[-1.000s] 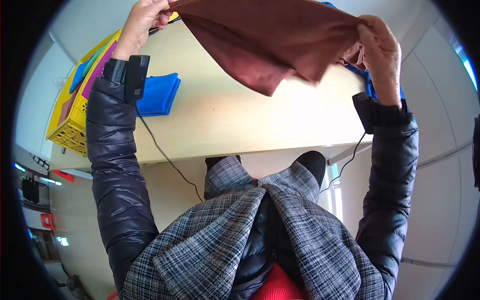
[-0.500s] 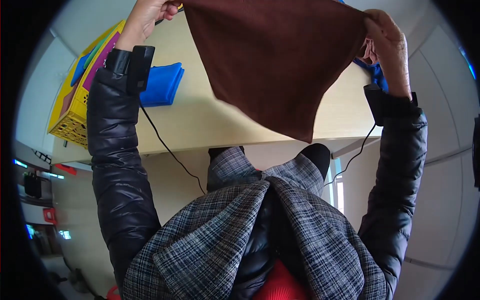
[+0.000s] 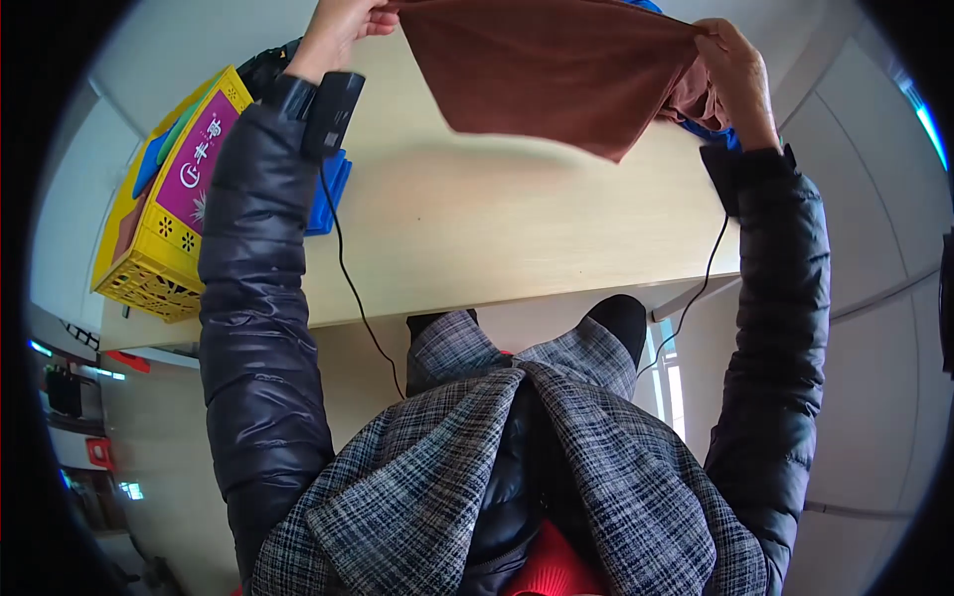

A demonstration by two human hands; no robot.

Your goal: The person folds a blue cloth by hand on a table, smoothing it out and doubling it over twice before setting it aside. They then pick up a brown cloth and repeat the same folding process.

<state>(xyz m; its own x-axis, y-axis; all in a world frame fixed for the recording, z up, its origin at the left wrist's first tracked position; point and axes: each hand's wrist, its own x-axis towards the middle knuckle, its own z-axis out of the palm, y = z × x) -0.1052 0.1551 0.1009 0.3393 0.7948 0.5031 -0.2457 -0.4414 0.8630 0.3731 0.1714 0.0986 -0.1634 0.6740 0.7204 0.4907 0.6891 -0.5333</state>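
Note:
A brown cloth point(image 3: 547, 84) is stretched between my two hands above the far part of the table, its lower edge hanging free. My left hand point(image 3: 343, 32) pinches its upper left corner; the top of this hand is cut off by the picture's edge. At the upper right corner my right hand point(image 3: 733, 74) grips the cloth, fingers partly hidden behind it. Bunched brown fabric hangs beside the right fingers. Behind the cloth on the right, some blue fabric point(image 3: 723, 137) shows in part. A folded blue cloth point(image 3: 328, 194) lies by my left forearm, which partly covers it.
On the left of the pale table point(image 3: 477, 233) stands a yellow plastic basket point(image 3: 164, 243) with coloured cloths inside and a purple panel. Black cables point(image 3: 348, 268) run down from the devices on both wrists. Red stools point(image 3: 99, 453) are on the floor at far left.
The brown cloth has swung up and away, its lower edge now farther from the table's front edge. My left hand has shifted right, uncovering more of the basket and covering more blue cloth.

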